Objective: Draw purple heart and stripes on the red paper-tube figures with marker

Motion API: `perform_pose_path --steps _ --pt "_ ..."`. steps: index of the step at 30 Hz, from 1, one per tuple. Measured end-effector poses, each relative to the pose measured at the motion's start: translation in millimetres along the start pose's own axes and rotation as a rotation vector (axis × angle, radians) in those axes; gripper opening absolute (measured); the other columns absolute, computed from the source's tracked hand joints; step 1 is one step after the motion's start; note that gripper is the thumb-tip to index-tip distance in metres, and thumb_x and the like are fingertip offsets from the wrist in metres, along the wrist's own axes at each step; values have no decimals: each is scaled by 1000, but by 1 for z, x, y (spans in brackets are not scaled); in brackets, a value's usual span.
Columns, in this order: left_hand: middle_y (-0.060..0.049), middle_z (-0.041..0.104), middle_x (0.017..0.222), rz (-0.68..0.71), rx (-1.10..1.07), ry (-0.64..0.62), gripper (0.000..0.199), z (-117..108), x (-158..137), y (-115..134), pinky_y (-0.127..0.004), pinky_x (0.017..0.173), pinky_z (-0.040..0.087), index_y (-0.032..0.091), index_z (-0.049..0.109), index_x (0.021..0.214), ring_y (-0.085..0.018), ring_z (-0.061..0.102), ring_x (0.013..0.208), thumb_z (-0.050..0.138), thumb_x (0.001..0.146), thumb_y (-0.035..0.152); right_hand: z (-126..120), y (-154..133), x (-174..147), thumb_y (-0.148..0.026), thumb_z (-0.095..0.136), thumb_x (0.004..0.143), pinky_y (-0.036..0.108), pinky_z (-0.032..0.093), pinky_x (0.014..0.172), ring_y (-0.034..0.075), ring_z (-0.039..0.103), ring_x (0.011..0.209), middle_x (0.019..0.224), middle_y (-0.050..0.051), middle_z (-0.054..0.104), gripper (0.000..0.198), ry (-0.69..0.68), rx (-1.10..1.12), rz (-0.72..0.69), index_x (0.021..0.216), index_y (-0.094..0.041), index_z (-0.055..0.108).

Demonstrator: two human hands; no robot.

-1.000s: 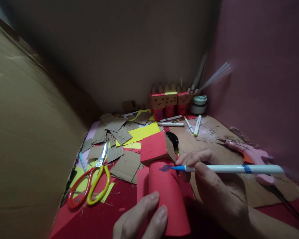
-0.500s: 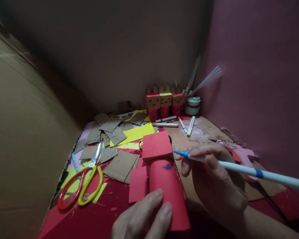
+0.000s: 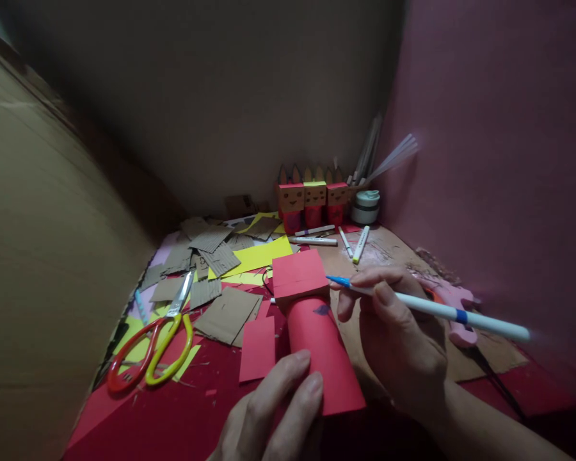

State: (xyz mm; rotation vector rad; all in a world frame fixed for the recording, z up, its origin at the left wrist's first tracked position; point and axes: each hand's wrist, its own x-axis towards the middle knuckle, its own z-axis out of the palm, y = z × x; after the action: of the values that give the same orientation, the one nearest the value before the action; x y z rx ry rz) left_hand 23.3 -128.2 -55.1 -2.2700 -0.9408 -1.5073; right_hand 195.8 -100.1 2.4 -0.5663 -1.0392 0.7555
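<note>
A red paper figure, made of a tube body and a boxy head, lies tilted in front of me. My left hand is closed round the lower part of its tube. On the body, just under the head, is a small dark purple mark. My right hand pinches a white marker pen with a blue tip and a blue band. The pen's tip is at the right edge of the red head; whether it touches I cannot tell. The head's front is turned away from me.
Scissors with red and yellow handles lie left, near cardboard scraps and yellow paper. Several markers lie behind, before three finished-looking box figures and a pale lidded jar. A pink glue gun sits right.
My right hand with the marker has moved left, bringing the tip closer to the red head. The view has shifted slightly. My left hand keeps its hold on the tube.
</note>
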Motion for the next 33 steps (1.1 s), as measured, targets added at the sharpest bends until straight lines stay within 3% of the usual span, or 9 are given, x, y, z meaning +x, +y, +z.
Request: perform_pose_path --steps 4,8,11,14,17,21,24,29,33 --pt "-10 63 132 98 -72 -22 22 2 6 -4 -17 106 52 14 63 120 -12 63 125 52 101 11 -2 1 1 -29 56 105 26 53 64 13 63 69 76 -2 69 19 -9 13 6 102 -26 75" --pt "-14 57 136 213 -127 -236 43 -14 11 -22 -23 111 52 12 51 137 -18 57 133 59 95 9 -3 2 -1 -30 57 104 26 54 59 14 62 69 75 -1 68 18 -9 34 27 101 -26 74" --pt "-13 54 136 32 -161 -220 61 -23 13 -30 -22 102 55 15 41 149 -16 61 119 64 93 13 -6 2 -8 -33 57 104 27 54 62 15 63 71 76 0 68 18 20 2 18 101 -27 74" --pt "-12 52 134 -208 -278 -156 58 -21 13 -21 -27 86 60 22 39 151 -17 63 100 61 99 35 -10 0 -21 -36 56 104 28 54 68 16 64 75 83 1 69 18 58 -65 28 105 -29 73" --pt "-13 50 138 -246 -211 -144 62 -10 15 -1 -29 83 60 24 42 148 -20 63 104 61 97 52 -11 -2 -34 -38 56 104 30 55 77 17 66 83 88 1 70 17 115 -91 63 107 -32 72" --pt "-15 49 145 -213 -15 -194 51 1 21 14 -35 107 53 20 44 146 -26 51 134 56 96 25 -10 1 -45 -34 52 106 28 56 77 17 69 85 92 2 72 19 62 -88 40 111 -33 71" --pt "-13 56 140 -239 -11 -191 48 1 23 5 -35 114 47 19 47 143 -24 51 136 52 95 18 -8 3 -49 -34 49 107 27 56 78 16 69 88 95 1 72 22 29 -90 41 115 -34 70" --pt "-5 67 130 -259 19 -238 39 -14 26 -25 -22 101 54 24 59 133 -18 66 121 60 94 23 -13 -5 -48 -33 53 106 28 55 85 17 68 93 96 2 71 18 -64 -200 44 111 -32 70" --pt "1 77 116 -546 -275 -249 30 -23 41 -40 -26 92 58 30 72 117 -19 73 106 67 88 21 -20 -17 -35 -24 57 102 26 55 74 17 68 84 87 1 70 14 -283 -292 -23 101 -28 71"
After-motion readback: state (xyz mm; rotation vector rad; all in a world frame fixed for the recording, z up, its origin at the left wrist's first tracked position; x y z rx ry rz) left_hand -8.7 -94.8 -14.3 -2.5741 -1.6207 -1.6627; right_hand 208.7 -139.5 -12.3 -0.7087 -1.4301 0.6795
